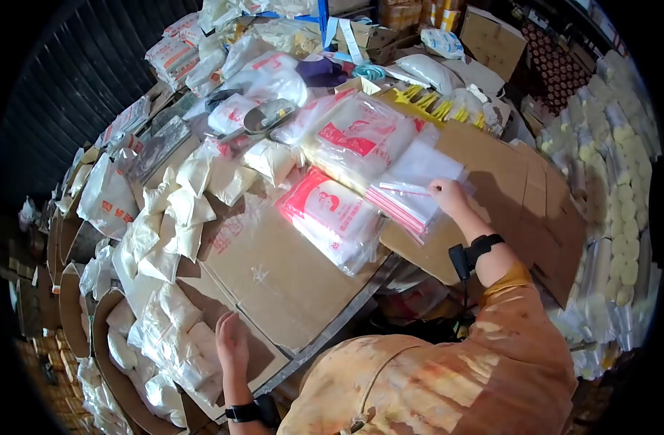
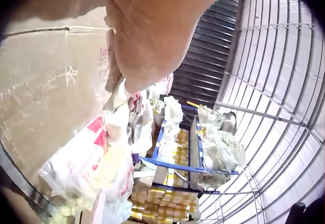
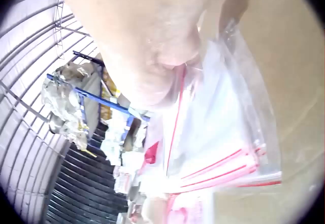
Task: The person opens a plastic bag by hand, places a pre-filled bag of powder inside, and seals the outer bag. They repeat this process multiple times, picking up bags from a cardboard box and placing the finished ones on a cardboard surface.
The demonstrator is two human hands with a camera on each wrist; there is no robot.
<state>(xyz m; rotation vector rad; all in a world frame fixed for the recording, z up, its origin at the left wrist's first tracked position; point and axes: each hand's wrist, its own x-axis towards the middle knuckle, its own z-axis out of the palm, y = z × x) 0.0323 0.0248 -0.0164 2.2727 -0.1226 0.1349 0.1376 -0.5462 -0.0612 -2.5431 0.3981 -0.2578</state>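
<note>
My right hand (image 1: 449, 197) pinches the edge of a clear zip-lock bag (image 1: 404, 187) at the right side of the work surface. Red seal lines run along the zip-lock bags (image 3: 223, 176) beneath it, which lie in a stack on brown cardboard. In the right wrist view the fingers curl over the bag's edge, and the fingertips are partly hidden. My left hand (image 1: 233, 346) is by the cardboard's left edge, holding nothing, with loosely bent fingers. Next to it are several small bags of white powder (image 1: 174, 319).
Red-printed plastic packs (image 1: 332, 214) lie left of the zip-lock bags. A metal scoop (image 1: 269, 116) rests among bags farther back. Flattened cardboard (image 1: 274, 275) covers the surface before me. Long clear packs of pale round items (image 1: 622, 217) are stacked at the right.
</note>
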